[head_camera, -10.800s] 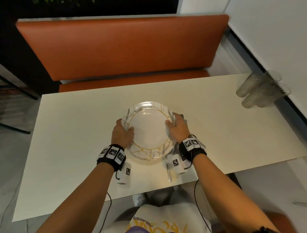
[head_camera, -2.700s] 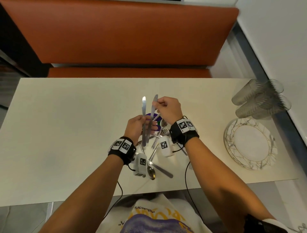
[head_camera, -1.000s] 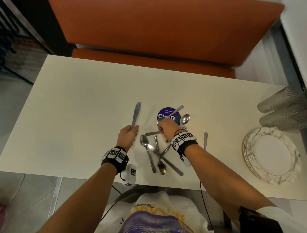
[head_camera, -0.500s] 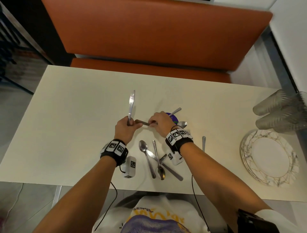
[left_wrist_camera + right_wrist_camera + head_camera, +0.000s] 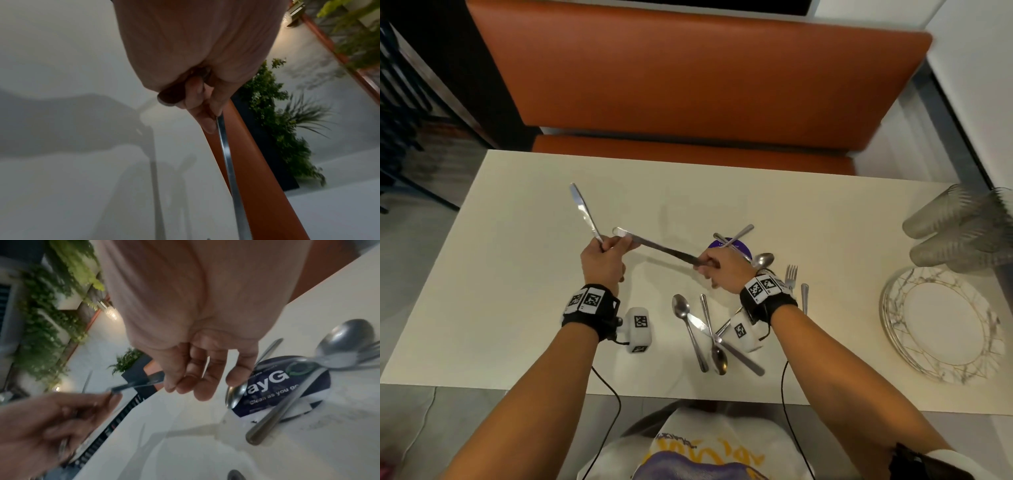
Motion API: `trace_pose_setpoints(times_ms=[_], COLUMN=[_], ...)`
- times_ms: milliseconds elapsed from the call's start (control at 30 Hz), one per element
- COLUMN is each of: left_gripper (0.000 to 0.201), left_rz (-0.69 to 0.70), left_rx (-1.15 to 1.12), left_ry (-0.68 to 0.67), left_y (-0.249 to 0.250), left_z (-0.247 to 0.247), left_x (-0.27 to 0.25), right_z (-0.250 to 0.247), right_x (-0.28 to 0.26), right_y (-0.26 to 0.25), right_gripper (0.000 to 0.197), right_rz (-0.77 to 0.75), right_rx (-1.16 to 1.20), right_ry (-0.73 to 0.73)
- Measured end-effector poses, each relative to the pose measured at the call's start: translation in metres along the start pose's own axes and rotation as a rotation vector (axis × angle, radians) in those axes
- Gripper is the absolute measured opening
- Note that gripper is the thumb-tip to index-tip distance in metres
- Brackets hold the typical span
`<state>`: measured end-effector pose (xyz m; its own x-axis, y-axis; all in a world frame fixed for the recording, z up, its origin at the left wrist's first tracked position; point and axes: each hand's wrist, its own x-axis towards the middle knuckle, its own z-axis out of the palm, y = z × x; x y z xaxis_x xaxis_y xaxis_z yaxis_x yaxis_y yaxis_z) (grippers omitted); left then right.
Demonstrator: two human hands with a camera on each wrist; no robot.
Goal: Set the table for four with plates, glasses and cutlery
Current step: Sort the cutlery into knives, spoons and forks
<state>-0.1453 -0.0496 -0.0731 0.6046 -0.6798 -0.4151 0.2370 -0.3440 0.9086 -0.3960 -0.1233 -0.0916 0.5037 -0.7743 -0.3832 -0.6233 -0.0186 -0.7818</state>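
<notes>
My left hand (image 5: 611,246) grips a table knife (image 5: 582,209) by its handle, blade pointing up and left above the white table (image 5: 524,274). A second knife (image 5: 659,247) spans the gap between both hands. One end lies under my left thumb and my right hand (image 5: 703,264) pinches the other end. The left wrist view shows my left hand (image 5: 197,104) curled round a knife blade (image 5: 226,154). In the right wrist view my right hand (image 5: 185,382) holds the blurred second knife (image 5: 141,382).
Loose cutlery lies near the front edge: spoons (image 5: 681,308), another knife (image 5: 726,346) and a fork (image 5: 791,274). More pieces cross a purple sticker (image 5: 732,245). A stack of plates (image 5: 893,325) and stacked glasses (image 5: 955,229) sit at the right. An orange bench (image 5: 688,85) stands behind the table.
My hands have drawn apart, and the second knife now stretches between them. The first knife's blade has tilted further left.
</notes>
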Motion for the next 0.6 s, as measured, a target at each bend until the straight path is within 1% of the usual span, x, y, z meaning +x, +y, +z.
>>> trace_pose_setpoints(times_ms=[67,133,200,300,367,467,533,600], left_gripper=[0.040,0.037,0.036,0.033,0.033,0.050,0.056,0.058], left_rz=[-0.044,-0.089,-0.137,-0.184,-0.177,-0.184,-0.177,-0.160], left_rx=[-0.005,0.017,0.022,0.018,0.122,0.294,0.305,0.307], left_ry=[-0.001,-0.035,-0.091,-0.192,-0.248,-0.238,-0.246,-0.294], left_y=[-0.002,-0.006,-0.013,-0.025,-0.029,-0.030,-0.028,-0.024], left_z=[-0.004,-0.002,0.005,0.022,0.030,0.040,0.048,0.060], left_x=[0.001,-0.002,-0.009,-0.025,-0.035,-0.040,-0.043,-0.048], right_z=[-0.011,-0.024,-0.034,-0.048,-0.056,-0.067,-0.069,-0.067], right_x=[-0.008,-0.014,-0.018,-0.018,-0.018,-0.014,-0.013,-0.014], right_y=[-0.002,-0.006,-0.013,-0.024,-0.030,-0.033,-0.035,-0.040], right_gripper=[0.011,0.013,0.015,0.018,0.020,0.020,0.020,0.020], right_rz=[0.005,-0.010,-0.019,0.012,0.006,-0.051,-0.068,-0.052], right_rx=[0.090,0.160,0.295,0.568,0.645,0.509,0.417,0.365], right_ry=[0.077,0.188,0.303,0.455,0.552,0.646,0.652,0.626])
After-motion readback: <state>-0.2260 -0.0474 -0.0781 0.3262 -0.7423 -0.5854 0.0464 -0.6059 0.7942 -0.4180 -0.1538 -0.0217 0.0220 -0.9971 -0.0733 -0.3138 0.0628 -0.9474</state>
